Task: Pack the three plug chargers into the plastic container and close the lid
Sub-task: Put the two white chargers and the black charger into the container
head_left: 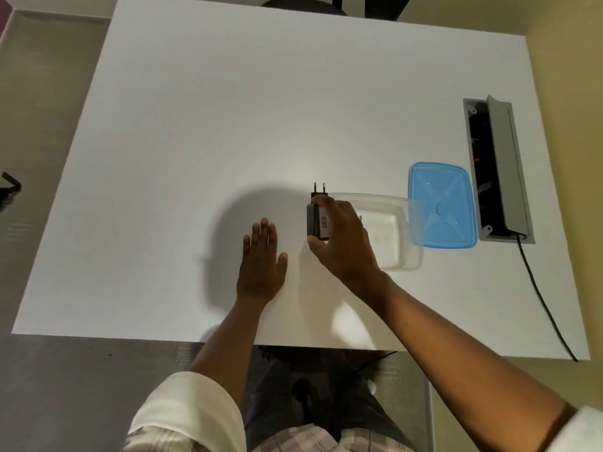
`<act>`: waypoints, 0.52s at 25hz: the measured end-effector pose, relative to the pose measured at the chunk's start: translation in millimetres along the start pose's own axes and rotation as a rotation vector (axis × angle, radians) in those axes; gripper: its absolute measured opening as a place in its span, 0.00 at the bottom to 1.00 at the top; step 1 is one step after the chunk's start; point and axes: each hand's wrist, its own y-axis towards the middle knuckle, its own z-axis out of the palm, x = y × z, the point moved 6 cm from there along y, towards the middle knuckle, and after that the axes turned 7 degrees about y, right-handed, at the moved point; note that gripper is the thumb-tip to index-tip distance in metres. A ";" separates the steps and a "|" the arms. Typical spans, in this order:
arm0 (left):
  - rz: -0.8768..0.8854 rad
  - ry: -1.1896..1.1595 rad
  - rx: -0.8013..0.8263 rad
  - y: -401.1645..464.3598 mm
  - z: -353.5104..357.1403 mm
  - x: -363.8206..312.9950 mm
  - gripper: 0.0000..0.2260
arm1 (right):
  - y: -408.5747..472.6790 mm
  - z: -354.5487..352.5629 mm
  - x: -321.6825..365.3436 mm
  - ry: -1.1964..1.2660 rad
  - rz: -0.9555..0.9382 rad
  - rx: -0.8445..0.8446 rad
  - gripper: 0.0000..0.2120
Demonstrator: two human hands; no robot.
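Note:
My right hand (342, 243) grips a dark plug charger (317, 220) with a white label reading 030, its two prongs pointing away from me. It is held just left of the clear plastic container (406, 256), which stands open on the white table. My hand covers part of the container's left side; something small shows past my fingers at the container's left side, but I cannot tell what it is. The blue lid (442, 205) lies flat to the right of the container, overlapping its far right corner. My left hand (262, 259) rests flat on the table, fingers apart, holding nothing.
A grey cable box (499, 168) with its flap raised is set into the white table (228, 125) at the right, behind the lid. A black cable (541, 298) runs from it over the table's front edge. A dark chair stands past the far edge.

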 end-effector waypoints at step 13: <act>0.220 -0.285 -0.160 37.6 -61.9 -98.9 0.28 | -21.1 -56.8 -117.3 -0.092 0.277 0.035 0.30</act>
